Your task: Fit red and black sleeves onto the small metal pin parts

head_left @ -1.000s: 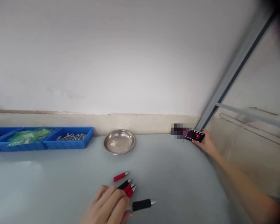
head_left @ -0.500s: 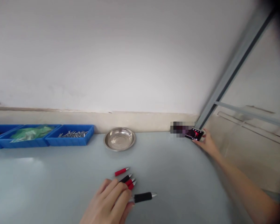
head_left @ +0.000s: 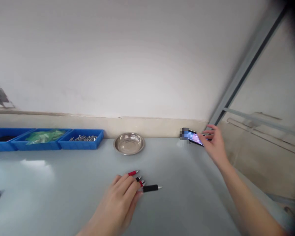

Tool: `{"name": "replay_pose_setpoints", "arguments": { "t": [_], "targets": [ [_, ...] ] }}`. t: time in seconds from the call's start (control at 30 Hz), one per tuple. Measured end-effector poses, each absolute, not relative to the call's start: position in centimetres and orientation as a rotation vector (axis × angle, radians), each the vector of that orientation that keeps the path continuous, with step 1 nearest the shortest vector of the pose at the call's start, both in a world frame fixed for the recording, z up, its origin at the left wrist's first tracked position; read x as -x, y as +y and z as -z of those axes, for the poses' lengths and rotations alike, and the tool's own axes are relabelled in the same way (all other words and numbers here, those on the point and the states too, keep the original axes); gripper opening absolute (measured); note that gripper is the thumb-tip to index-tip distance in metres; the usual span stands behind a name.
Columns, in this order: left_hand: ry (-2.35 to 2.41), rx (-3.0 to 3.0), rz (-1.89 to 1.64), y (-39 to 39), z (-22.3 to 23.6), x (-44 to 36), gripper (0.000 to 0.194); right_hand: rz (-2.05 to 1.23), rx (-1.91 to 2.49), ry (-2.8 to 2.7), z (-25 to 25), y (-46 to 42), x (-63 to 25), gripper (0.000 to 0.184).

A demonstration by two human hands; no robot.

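In front of the bowl (head_left: 129,152), the left hand (head_left: 123,195) pinches the black pen (head_left: 150,188) crosswise, tip rightward, while to the bowl's right the right hand (head_left: 215,147) spreads over the phone (head_left: 193,136).

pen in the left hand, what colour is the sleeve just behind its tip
The sleeve is black, shown best in the head view.
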State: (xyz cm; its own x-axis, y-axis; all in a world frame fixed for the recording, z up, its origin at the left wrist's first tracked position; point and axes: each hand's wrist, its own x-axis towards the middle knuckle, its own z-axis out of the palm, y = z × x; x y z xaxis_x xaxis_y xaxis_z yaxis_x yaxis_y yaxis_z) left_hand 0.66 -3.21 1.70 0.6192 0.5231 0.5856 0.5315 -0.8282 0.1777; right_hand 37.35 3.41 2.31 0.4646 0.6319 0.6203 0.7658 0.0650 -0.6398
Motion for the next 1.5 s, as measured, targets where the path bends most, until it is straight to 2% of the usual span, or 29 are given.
{"name": "replay_pose_setpoints", "arguments": {
  "t": [0.13,0.27,0.5,0.67,0.83,1.07,1.5],
  "targets": [
    [-1.111,2.839,0.867,-2.3,-1.2,-0.3,0.023,-0.191,1.388,-1.473,-4.9,0.1,-26.6,0.034],
    [-1.196,2.825,0.88,-1.7,-0.6,-0.1,0.026,-0.527,1.212,-1.759,-3.6,-2.5,-19.7,0.025],
    [-1.249,2.795,0.924,-1.7,-0.1,-0.2,0.026,-0.899,1.098,-1.834,0.4,-3.1,-17.6,0.03],
    [-1.236,2.758,0.991,-1.6,-0.1,-0.2,0.026,-1.092,1.112,-1.728,1.5,-2.6,-17.8,0.033],
    [-1.217,2.728,1.077,-1.6,-0.3,-0.1,0.025,-1.3,1.012,-1.643,1.8,-2.1,-18.1,0.044],
    [-1.21,2.781,1.098,-1.6,0.0,0.0,0.021,-1.339,1.01,-1.531,1.4,-2.0,-17.9,0.049],
    [-1.123,2.825,1.052,-1.9,-0.1,-0.4,0.019,-1.182,1.078,-1.484,1.7,-1.9,-17.9,0.051]
  ]
}}
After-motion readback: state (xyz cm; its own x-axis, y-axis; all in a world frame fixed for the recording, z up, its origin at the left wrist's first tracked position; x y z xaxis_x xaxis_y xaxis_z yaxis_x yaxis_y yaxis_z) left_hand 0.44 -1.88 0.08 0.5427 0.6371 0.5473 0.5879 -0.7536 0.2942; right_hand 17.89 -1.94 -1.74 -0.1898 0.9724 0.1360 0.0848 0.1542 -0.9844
